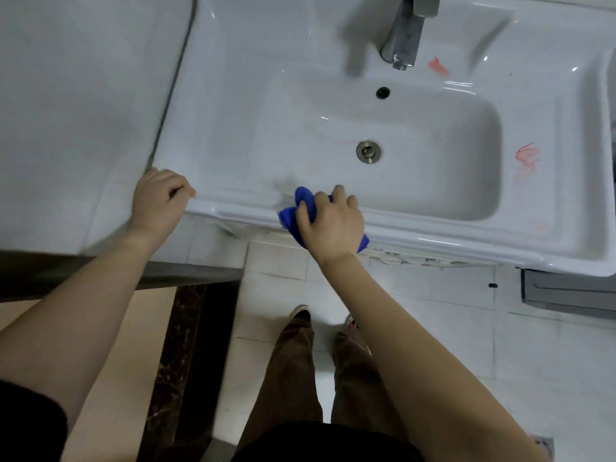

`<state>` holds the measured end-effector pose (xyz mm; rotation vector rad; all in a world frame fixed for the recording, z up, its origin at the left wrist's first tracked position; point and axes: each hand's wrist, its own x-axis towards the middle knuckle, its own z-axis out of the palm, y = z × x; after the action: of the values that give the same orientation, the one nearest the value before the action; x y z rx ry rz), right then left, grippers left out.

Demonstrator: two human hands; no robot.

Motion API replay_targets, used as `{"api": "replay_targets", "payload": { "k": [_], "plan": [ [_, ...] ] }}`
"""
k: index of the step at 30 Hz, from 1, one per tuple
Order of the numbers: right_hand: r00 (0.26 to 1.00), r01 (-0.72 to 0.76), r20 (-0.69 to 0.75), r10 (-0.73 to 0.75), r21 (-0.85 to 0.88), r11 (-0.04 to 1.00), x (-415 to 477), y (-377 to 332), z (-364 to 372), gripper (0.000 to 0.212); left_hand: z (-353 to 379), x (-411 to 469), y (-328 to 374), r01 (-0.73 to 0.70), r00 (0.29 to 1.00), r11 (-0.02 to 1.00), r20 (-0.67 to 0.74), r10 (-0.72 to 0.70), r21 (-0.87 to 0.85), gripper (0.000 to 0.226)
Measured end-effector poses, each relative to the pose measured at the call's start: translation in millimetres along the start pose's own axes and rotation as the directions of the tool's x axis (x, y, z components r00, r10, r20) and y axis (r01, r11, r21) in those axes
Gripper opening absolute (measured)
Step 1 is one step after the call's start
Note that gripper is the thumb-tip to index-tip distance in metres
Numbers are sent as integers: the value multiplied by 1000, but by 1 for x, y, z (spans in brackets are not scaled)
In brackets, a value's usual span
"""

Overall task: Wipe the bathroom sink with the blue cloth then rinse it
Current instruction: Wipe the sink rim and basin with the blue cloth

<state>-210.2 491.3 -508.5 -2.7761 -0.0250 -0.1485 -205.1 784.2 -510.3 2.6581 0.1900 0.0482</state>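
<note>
The glossy white ceramic sink [416, 228] bore 2 red smears [526, 156]. The crumpled cloth [301, 208] was deep blue. The metal faucet [401, 38] and round drain [368, 151] were grey-silver. The trousers [293, 378] were brown, the floor tiles [450, 311] white.

The right hand [328, 225] covers most of the blue cloth [301, 208]. The faucet [405, 31] is cut off at the frame's top edge, its shape blurred.
</note>
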Motion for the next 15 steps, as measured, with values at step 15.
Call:
{"api": "replay_targets", "payload": {
  "k": [15],
  "plan": [
    [991, -56, -127, 49, -52, 997, -9, 82, -19, 36, -16, -2, -3, -50, 995, 998, 81, 53, -45, 24]
  ]
}}
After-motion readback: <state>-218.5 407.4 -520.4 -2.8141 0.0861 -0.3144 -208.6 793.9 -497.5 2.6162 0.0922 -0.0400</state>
